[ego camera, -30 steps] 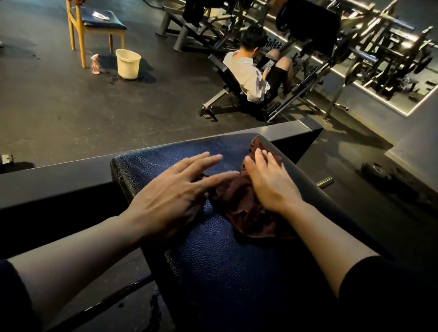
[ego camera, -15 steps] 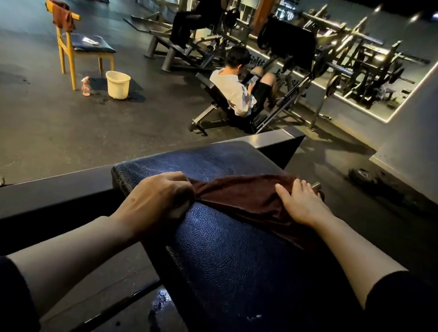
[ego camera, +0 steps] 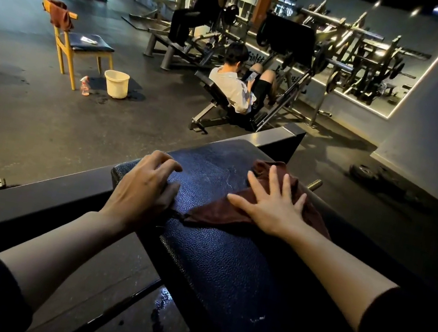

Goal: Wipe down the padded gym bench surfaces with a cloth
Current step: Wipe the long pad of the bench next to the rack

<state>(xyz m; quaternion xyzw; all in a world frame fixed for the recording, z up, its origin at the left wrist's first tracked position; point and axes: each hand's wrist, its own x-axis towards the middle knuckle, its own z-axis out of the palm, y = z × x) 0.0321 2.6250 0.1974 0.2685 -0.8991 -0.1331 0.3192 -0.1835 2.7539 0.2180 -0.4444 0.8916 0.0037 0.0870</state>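
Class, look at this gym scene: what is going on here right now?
A person is wiping a padded bench with a dark red cloth. The right hand lies flat, fingers spread, pressing the cloth onto the pad. The left hand rests on the pad's left edge with fingers curled, at the cloth's near corner. On the floor behind stand a bucket and spray bottle beside a chair.
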